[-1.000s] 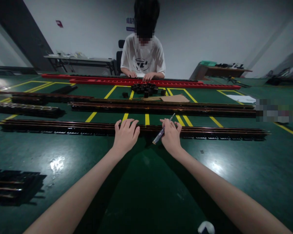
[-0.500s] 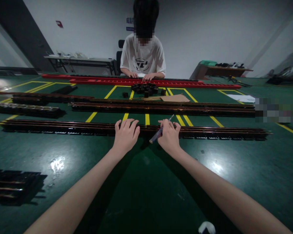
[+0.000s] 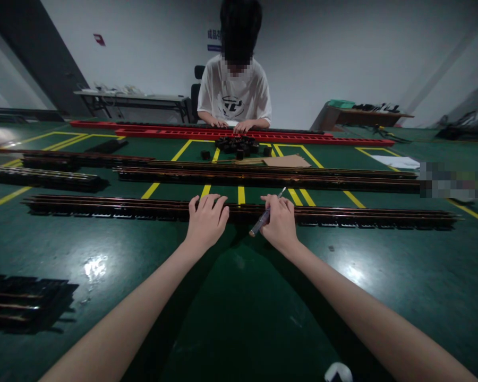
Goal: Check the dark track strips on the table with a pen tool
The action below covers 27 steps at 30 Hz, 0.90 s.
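Observation:
A long black rail [image 3: 362, 216] with copper-coloured strips along its length lies crosswise in front of me on the green table. My left hand [image 3: 207, 220] rests on it left of the middle, fingers spread and bent over its far side; their contact underneath is hidden. Further right, my right hand [image 3: 279, 220] is closed around a small screwdriver [image 3: 258, 225]. Its handle points down toward me and its thin shaft sticks out beyond the fingers, away from me. That hand also lies over the rail, covering part of it.
Another long dark rail [image 3: 342, 182] lies parallel behind. More rails lie at left [image 3: 43, 176] and near left [image 3: 19, 305]. Cardboard [image 3: 289, 161], a pile of small black parts [image 3: 237, 144] and red channels [image 3: 362, 140] lie farther back. A person [image 3: 234, 98] works opposite.
The near rail has slid to the right beneath my hands. My left hand has barely moved. My right hand and the screwdriver have shifted slightly right.

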Each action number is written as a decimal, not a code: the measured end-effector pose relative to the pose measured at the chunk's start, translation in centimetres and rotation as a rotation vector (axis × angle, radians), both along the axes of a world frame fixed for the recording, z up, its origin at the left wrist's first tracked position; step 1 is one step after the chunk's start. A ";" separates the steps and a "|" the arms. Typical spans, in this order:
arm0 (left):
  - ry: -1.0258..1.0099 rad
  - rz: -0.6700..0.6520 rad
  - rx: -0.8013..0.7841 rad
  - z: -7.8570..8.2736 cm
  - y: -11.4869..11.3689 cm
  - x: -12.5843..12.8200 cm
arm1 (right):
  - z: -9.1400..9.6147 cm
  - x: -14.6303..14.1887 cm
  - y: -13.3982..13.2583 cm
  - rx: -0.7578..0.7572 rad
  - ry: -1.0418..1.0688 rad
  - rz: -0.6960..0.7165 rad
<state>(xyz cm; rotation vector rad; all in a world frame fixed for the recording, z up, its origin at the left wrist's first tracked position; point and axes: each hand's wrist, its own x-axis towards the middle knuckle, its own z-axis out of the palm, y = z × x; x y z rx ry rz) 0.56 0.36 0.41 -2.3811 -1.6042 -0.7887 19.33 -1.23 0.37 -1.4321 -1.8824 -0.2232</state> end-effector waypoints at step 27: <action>-0.015 -0.007 -0.002 0.1 0.0 0.1 | 0.1 -0.1 -0.1 -0.015 -0.062 0.027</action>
